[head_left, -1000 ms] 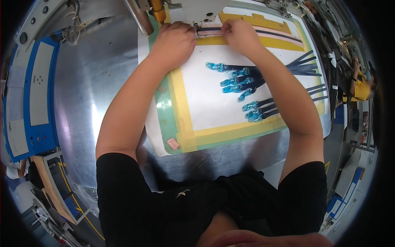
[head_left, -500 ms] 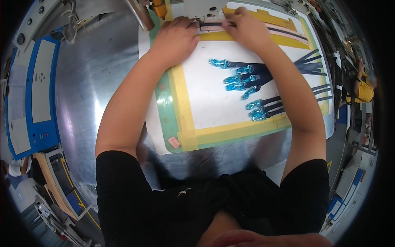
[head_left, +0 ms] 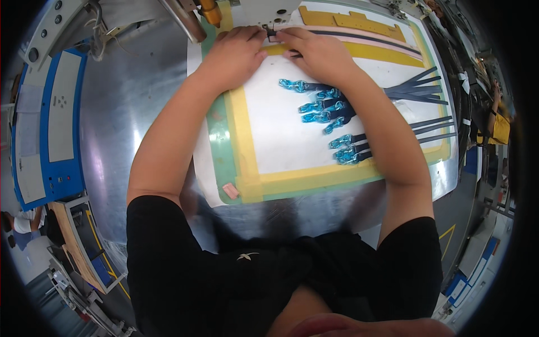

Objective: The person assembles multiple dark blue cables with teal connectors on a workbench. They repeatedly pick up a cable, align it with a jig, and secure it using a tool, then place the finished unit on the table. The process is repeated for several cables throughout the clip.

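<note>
Over the metal table (head_left: 118, 140), your left hand (head_left: 237, 56) and right hand (head_left: 321, 55) curl at the far dark strap (head_left: 365, 37); whether the fingers grip, I cannot tell.

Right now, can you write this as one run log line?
left hand: near machine head | right hand: at dark strap | blue clips: lying on white sheet

Glare-streaked metal tabletop (head_left: 120, 121), blue-and-grey cabinet (head_left: 62, 123) far left, wood-topped bench (head_left: 72, 244) nearer, yellow-marked grey floor (head_left: 462, 224)
</note>
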Demonstrator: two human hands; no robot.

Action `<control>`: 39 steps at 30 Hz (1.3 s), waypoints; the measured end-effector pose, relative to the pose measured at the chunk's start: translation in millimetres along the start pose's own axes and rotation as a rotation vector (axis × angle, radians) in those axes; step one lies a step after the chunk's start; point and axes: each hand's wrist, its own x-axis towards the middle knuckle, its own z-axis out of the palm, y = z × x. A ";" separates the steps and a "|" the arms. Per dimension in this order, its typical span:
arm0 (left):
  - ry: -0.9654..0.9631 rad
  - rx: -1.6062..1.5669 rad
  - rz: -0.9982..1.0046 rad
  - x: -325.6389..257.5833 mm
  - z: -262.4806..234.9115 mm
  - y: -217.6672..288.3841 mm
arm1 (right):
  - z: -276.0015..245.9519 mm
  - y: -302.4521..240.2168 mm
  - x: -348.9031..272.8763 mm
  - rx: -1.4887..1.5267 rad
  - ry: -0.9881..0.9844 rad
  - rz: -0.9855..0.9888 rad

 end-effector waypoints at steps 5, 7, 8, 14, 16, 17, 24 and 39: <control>-0.007 -0.014 -0.007 1.5 -0.6 0.8 | -0.3 0.5 1.5 -0.029 0.001 0.053; -0.006 -0.008 -0.009 1.0 -1.4 2.7 | 2.7 -1.1 2.5 -0.050 0.005 0.059; -0.005 -0.005 -0.011 0.5 -1.5 3.3 | 3.4 -2.1 3.0 -0.060 0.006 0.061; -0.006 -0.027 0.010 0.6 1.5 1.3 | -0.7 -2.1 3.9 -0.024 0.019 0.030; -0.019 -0.024 0.000 0.8 0.1 1.9 | 0.4 -1.1 4.2 -0.017 0.024 0.023; -0.026 -0.022 -0.003 1.1 -0.3 1.9 | 0.2 -0.8 4.6 -0.014 0.027 0.021; -0.032 -0.032 -0.049 -0.5 3.7 5.7 | 1.9 -1.5 4.3 0.012 0.007 0.027; -0.036 -0.021 -0.146 -1.1 1.9 19.2 | -6.2 -9.1 6.8 0.006 -0.037 0.056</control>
